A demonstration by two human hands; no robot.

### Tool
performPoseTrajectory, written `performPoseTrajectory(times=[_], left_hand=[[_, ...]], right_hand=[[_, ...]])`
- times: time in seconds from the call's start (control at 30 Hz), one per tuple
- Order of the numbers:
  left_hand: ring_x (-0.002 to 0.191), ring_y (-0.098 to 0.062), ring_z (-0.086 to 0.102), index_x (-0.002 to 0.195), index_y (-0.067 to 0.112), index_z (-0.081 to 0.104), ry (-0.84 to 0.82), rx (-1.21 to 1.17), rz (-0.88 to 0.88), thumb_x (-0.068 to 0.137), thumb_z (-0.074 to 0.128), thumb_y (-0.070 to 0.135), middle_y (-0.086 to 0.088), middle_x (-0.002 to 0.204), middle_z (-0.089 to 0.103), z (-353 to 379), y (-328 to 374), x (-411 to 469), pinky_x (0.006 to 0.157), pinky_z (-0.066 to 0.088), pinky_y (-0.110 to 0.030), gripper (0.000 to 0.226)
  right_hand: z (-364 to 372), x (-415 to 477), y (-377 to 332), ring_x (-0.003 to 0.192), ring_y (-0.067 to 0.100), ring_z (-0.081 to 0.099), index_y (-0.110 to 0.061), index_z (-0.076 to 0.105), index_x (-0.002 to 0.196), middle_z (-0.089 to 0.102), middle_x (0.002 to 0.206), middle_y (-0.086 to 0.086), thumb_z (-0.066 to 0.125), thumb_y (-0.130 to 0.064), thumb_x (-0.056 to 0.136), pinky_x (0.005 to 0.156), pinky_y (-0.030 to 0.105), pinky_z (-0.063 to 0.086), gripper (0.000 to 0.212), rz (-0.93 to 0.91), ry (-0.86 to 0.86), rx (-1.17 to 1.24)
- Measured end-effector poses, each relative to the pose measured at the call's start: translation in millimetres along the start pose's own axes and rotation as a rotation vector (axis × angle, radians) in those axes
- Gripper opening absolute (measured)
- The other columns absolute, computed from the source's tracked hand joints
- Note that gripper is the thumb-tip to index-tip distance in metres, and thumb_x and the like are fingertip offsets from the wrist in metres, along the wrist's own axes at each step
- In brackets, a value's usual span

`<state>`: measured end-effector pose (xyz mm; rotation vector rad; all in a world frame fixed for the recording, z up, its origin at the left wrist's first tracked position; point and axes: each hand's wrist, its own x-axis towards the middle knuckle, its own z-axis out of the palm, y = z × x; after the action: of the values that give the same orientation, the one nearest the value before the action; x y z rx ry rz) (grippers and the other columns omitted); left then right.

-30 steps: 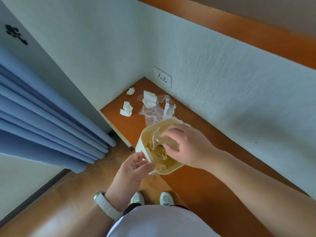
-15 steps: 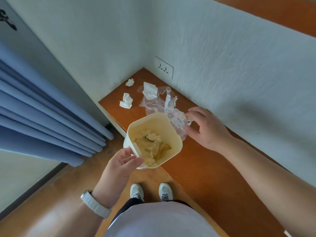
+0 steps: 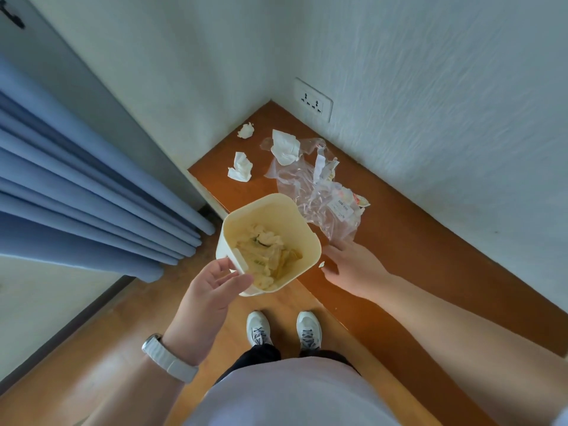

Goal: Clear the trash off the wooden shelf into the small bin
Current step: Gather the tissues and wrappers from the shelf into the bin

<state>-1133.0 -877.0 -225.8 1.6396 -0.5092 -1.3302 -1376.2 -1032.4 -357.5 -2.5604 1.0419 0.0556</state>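
Head view, looking down: my left hand (image 3: 212, 290) holds the small cream bin (image 3: 268, 241) by its near rim, thumb and fingers (image 3: 242, 279) gripping the edge, so the bin hangs just off the front edge of the wooden shelf (image 3: 399, 241). Crumpled paper and wrappers already lie inside the bin. My right hand (image 3: 353, 267) rests low over the shelf just right of the bin, fingers spread loosely and holding nothing; a tiny white scrap (image 3: 321, 264) lies between it and the bin. Beyond the bin, a crinkled clear plastic bag (image 3: 310, 192) with printed labels sprawls on the shelf. Farther from the bin, toward the corner, sit three crumpled tissues (image 3: 285, 147). A wall socket (image 3: 313, 99) is above that corner. Blue curtains (image 3: 92, 179) hang left of the bin.
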Motion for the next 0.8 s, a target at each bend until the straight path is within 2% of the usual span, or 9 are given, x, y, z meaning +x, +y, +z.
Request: performPoseTrajectory(times=[0.07,0.23,0.33,0.43,0.57,0.63,0.7,0.8], left_hand=[[0.093,-0.014,0.08,0.112,0.014,0.072,0.0,0.008,-0.013,0.095,0.067,0.006,-0.002,0.105,0.084,-5,0,0,0.075,0.059,-0.013,0.02],[0.093,-0.015,0.08,0.114,0.013,0.072,-0.007,0.011,-0.028,0.091,0.075,0.012,-0.003,0.106,0.084,-19,5,4,0.075,0.059,-0.014,0.023],[0.091,-0.012,0.08,0.112,0.015,0.072,-0.004,0.016,-0.032,0.085,0.077,0.017,-0.001,0.104,0.084,-27,8,7,0.073,0.058,-0.012,0.028],[0.089,-0.01,0.08,0.111,0.016,0.073,-0.022,0.027,-0.037,0.084,0.077,0.018,0.0,0.103,0.084,-34,9,12,0.072,0.057,-0.011,0.028],[0.09,-0.012,0.08,0.114,0.014,0.071,-0.069,0.061,-0.036,0.087,0.077,0.016,-0.001,0.103,0.084,-42,9,20,0.072,0.058,-0.012,0.028],[0.091,-0.013,0.08,0.114,0.015,0.072,-0.096,0.079,-0.023,0.082,0.079,0.023,-0.001,0.104,0.084,-45,9,23,0.073,0.059,-0.013,0.034],[0.093,-0.014,0.08,0.113,0.018,0.072,-0.115,0.1,-0.019,0.074,0.077,0.032,0.0,0.104,0.084,-46,10,26,0.075,0.06,-0.017,0.041],[0.093,-0.013,0.08,0.112,0.02,0.072,-0.146,0.115,-0.013,0.077,0.074,0.03,0.002,0.104,0.084,-50,12,31,0.084,0.056,-0.024,0.037]], right_hand=[[13,4,-6,0.094,0.012,0.056,-0.022,0.055,0.12,0.056,0.119,-0.004,0.052,-0.04,0.092,0.072,0.02,0.047,0.034,-0.005,-0.035,-0.01],[36,6,-10,0.108,0.016,0.053,-0.016,0.056,0.122,0.053,0.121,0.002,0.054,-0.032,0.095,0.083,0.02,0.045,0.031,0.068,-0.085,-0.001],[39,6,-11,0.096,0.011,0.052,-0.015,0.06,0.116,0.056,0.113,0.001,0.054,-0.025,0.096,0.073,0.015,0.038,0.023,0.114,-0.078,0.006],[38,5,-11,0.084,0.007,0.047,-0.015,0.06,0.109,0.058,0.105,-0.001,0.052,-0.022,0.097,0.067,0.015,0.034,0.016,0.161,-0.095,0.009],[35,7,-16,0.078,0.008,0.049,-0.016,0.06,0.103,0.059,0.097,-0.002,0.05,-0.021,0.097,0.064,0.015,0.036,0.013,0.221,-0.112,-0.008],[34,6,-21,0.078,0.008,0.05,-0.017,0.06,0.103,0.059,0.096,-0.004,0.05,-0.022,0.096,0.063,0.015,0.036,0.013,0.252,-0.11,-0.025],[29,4,-27,0.076,0.008,0.051,-0.018,0.059,0.101,0.06,0.095,-0.004,0.05,-0.023,0.096,0.063,0.016,0.039,0.012,0.273,-0.106,-0.054],[11,3,-42,0.071,0.008,0.052,-0.019,0.061,0.1,0.059,0.09,-0.007,0.053,-0.025,0.094,0.061,0.017,0.045,0.012,0.289,-0.013,-0.059]])
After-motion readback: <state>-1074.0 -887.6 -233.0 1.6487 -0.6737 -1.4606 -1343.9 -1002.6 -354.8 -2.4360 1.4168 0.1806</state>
